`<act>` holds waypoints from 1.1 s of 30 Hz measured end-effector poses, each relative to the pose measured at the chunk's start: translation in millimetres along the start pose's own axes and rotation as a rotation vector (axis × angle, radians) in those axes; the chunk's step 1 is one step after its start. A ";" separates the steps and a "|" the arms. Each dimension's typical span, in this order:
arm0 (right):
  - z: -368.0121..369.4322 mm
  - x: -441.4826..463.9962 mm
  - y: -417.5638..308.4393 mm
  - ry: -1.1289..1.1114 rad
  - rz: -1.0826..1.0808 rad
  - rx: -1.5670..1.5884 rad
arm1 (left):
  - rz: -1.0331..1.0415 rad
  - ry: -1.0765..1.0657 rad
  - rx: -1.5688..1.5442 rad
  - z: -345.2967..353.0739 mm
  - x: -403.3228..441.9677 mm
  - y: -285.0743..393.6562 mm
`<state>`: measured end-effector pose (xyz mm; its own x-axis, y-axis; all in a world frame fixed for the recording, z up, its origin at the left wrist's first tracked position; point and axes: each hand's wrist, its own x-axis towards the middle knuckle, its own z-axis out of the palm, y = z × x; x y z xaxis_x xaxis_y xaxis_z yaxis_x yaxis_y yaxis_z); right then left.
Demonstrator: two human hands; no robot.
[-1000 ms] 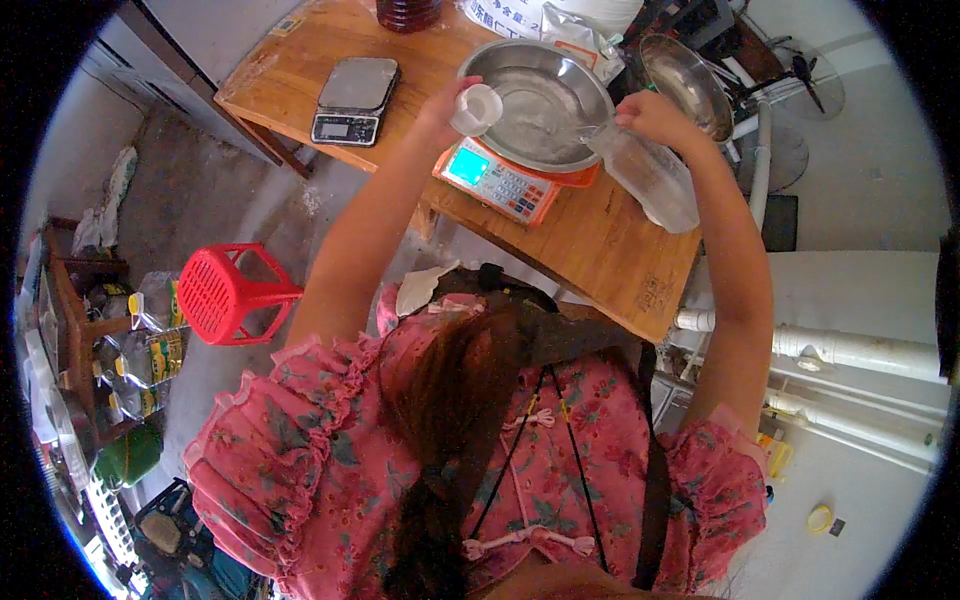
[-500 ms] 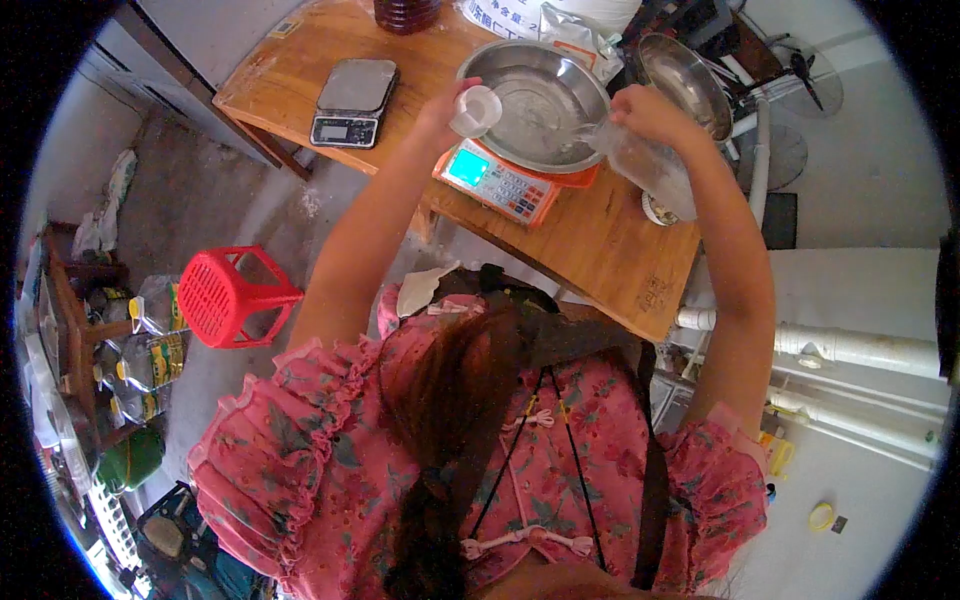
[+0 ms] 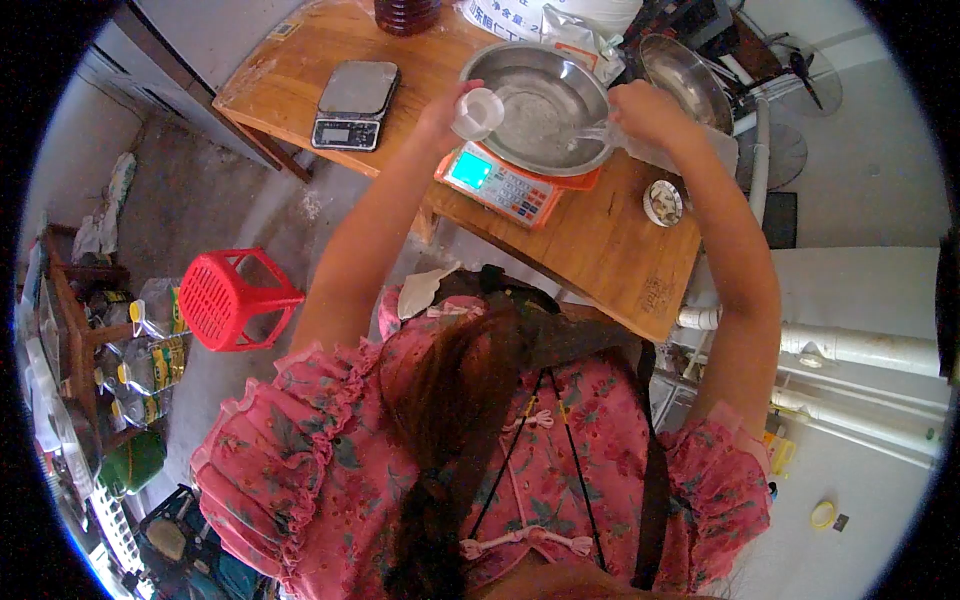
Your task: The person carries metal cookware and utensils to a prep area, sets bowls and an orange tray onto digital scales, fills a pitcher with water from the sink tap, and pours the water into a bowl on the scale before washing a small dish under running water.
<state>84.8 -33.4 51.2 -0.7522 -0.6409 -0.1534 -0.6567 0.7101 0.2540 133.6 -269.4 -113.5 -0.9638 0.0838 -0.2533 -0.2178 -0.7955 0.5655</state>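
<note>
My left hand (image 3: pixel 446 118) is closed around a small white plastic cup (image 3: pixel 479 113) at the left rim of a steel basin (image 3: pixel 483 75). My right hand (image 3: pixel 648 115) grips a translucent plastic container (image 3: pixel 712 152), partly hidden by the hand and forearm. Its narrow end points over the basin's right rim; I cannot tell whether it is a bottle or a bag. Some pale, watery content shows in the basin. Beneath the basin is an orange and white digital scale (image 3: pixel 505 188) with a lit display.
A second, smaller scale (image 3: pixel 357 105) lies on the wooden table (image 3: pixel 590 250) to the left. A small dish (image 3: pixel 663 203) stands at the right. Behind are a white sack (image 3: pixel 600 15), a dark red jar (image 3: pixel 407 12) and another metal bowl (image 3: pixel 685 85). A red stool (image 3: pixel 235 300) stands on the floor.
The translucent container has swung up and to the right, from slanting downward to nearly level, uncovering the small dish. My left hand and its cup have barely moved.
</note>
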 end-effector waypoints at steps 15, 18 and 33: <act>-7.8 2.1 -25.0 0.102 -0.092 -0.233 | 0.061 -0.052 -0.015 42.3 -25.5 34.2; -6.4 3.2 -28.2 0.126 -0.124 -0.280 | 0.053 -0.058 0.002 45.6 -28.8 37.5; 5.1 -44.0 -28.2 0.384 0.261 0.124 | -0.181 -0.122 -0.048 48.5 -11.6 20.3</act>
<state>136.1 -23.7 45.9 -0.8338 -0.4815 0.2701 -0.4677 0.8760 0.1180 132.9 -257.4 -61.0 -0.9219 0.2970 -0.2486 -0.3836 -0.7886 0.4806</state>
